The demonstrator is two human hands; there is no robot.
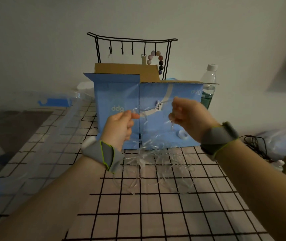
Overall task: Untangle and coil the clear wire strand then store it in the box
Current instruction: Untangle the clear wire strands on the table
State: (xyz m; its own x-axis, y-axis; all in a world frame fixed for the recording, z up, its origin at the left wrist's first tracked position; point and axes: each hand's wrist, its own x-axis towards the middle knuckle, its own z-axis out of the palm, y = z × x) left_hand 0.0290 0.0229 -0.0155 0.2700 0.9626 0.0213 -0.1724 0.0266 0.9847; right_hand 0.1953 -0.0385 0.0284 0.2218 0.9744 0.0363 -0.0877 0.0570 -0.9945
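Observation:
A tangle of clear wire strand (157,164) lies on the checked tablecloth, with loops rising up to both hands. My left hand (119,127) pinches one part of the strand between thumb and fingers. My right hand (189,117) is closed on another part, a little higher. A short stretch of strand with a small white tag runs between the two hands. Right behind them stands the blue cardboard box (114,94), its top flaps open. Both wrists wear grey bands.
A black wire hook rack (131,40) with a bead string stands behind the box. A water bottle (209,86) is at the box's right. A clear plastic bin (25,129) sits at left. A small tape roll (182,135), black cables and a bag lie at right.

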